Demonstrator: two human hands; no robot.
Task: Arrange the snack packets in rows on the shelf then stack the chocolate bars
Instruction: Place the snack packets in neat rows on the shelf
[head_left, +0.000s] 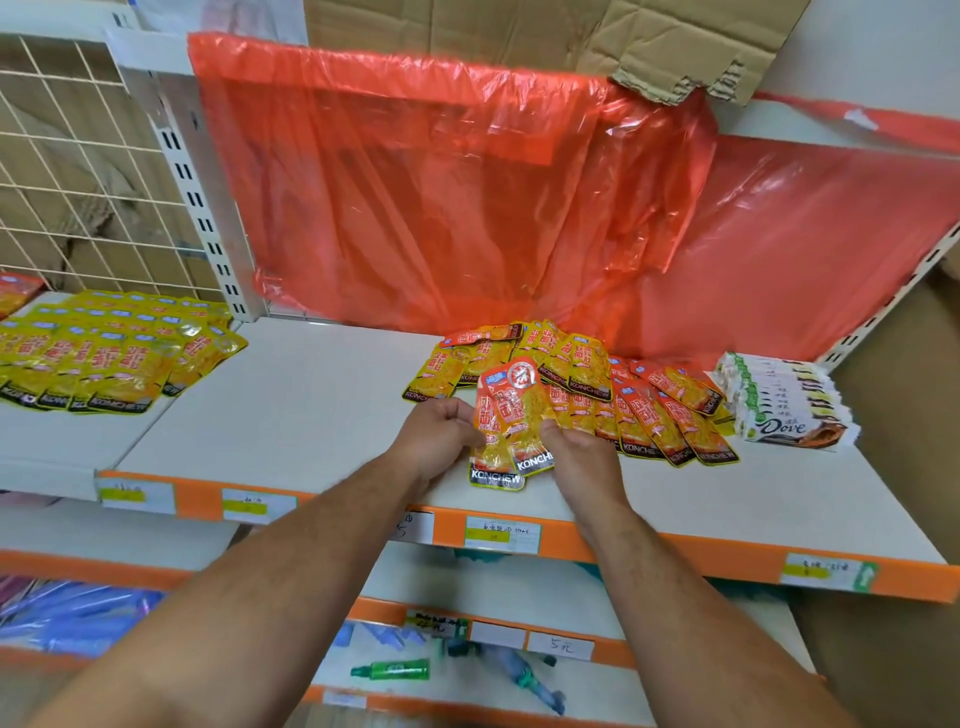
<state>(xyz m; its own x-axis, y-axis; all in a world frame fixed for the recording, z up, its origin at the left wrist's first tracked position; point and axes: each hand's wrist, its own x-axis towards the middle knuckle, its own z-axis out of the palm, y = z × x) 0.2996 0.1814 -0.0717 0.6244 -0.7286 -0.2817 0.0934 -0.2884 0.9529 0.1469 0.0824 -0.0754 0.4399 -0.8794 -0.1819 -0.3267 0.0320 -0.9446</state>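
Over the front edge of the white shelf (311, 405), both hands close on one small bunch of held snack packets (511, 421). The left hand (441, 431) pinches its left side and the right hand (576, 457) grips its lower right edge, so the two hands sit close together with only the bunch between them. The bunch's long axis runs away from the person, tipped slightly to the right. The black KONCHEW bands point back at the person and the round red seal points at the far wall. Two black bands show, one behind the other, so at least two packets are held.

Just behind the hands, a loose pile (587, 384) of yellow and orange packets lies fanned flat on the shelf, overlapped too much to count, though well over a dozen. Their black bands mostly face the front edge. Just to its right lies one slanted stack of Dove chocolate bars (779, 400), their edges too close to number. On the neighbouring shelf at left, yellow packets in rows (104, 358) lie flat, bands forward.

One red plastic sheet (441, 197) hangs over the back panel under torn cardboard (623, 41), with a wire grid (78, 171) at left. An orange strip (649, 551) with price labels runs along the shelf front. One green tube (389, 670) lies on the lower shelf.
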